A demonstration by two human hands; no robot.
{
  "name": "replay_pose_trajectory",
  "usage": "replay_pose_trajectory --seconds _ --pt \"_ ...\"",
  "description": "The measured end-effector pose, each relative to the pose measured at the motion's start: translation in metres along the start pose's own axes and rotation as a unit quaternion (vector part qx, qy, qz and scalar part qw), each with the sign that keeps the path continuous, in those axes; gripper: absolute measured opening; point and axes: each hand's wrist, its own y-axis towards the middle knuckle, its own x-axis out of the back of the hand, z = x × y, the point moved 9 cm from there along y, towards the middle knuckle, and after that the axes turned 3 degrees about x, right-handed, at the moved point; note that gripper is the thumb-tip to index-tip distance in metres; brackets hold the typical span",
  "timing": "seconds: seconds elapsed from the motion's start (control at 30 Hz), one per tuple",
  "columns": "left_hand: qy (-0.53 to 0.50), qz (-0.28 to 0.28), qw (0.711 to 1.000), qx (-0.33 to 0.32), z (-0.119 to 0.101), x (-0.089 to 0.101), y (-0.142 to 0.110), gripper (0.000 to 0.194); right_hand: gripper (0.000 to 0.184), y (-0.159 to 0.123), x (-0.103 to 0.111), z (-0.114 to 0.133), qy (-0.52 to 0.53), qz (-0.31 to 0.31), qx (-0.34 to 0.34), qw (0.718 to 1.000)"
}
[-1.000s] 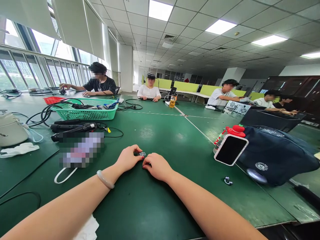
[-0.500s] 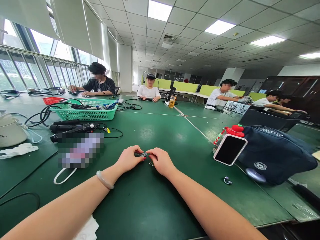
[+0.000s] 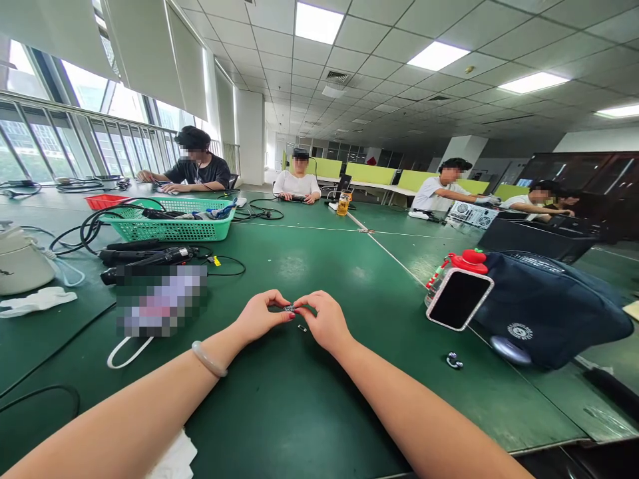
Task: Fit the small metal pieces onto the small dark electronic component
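Note:
My left hand (image 3: 260,314) and my right hand (image 3: 324,320) meet just above the green table (image 3: 309,399), near its middle. Both pinch a tiny dark part (image 3: 288,308) between thumb and fingertips, held a little off the surface. A small metal piece (image 3: 302,327) lies on the table right under my right hand. A pale bangle (image 3: 208,359) circles my left wrist.
A phone (image 3: 459,299) leans against a red-capped bottle (image 3: 469,261) and a dark bag (image 3: 549,306) at right. A green basket (image 3: 170,219), black tools (image 3: 144,256) and cables lie at left. Several people sit at the far side. A small dark ring-like object (image 3: 454,361) lies near the bag.
My right hand came up from the table to pinch the tiny part together with my left. Both hands have lifted it slightly. The small metal piece now shows on the table.

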Motion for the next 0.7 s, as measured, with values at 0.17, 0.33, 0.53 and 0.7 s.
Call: replay_pose_trajectory --seconds 0.17,0.33,0.53,0.7 --pt "-0.076 0.013 0.997 0.012 0.006 -0.003 0.002 0.027 0.011 0.0 0.003 0.006 0.02 -0.005 0.02 1.0" --pt "-0.136 0.02 0.99 0.034 0.009 -0.005 0.001 0.032 0.009 -0.001 0.007 0.011 0.04 -0.017 0.037 0.998" --pt "-0.163 0.025 0.985 0.05 0.003 -0.007 -0.001 0.035 0.008 -0.002 0.012 0.015 0.062 -0.047 0.058 0.995" --pt "-0.175 0.027 0.983 0.047 0.003 -0.007 -0.001 0.032 0.011 -0.002 0.013 0.02 0.055 -0.044 0.083 0.994"
